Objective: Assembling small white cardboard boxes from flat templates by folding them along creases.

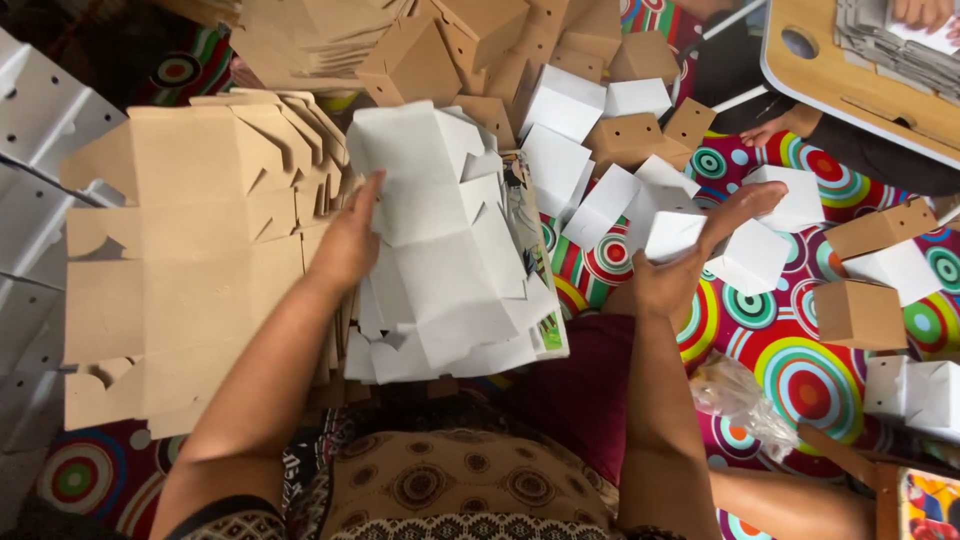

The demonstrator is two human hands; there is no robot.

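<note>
My left hand lies flat on the left edge of a stack of white die-cut box blanks resting on my lap. To its left sits a stack of brown cardboard box blanks. My right hand is raised over the patterned mat, its fingers closed around a small white folded box.
Many folded white and brown small boxes lie scattered across a colourful circle-patterned mat. A crumpled clear plastic bag lies by my right knee. Another person's hand works at a wooden table at top right. White perforated panels stand left.
</note>
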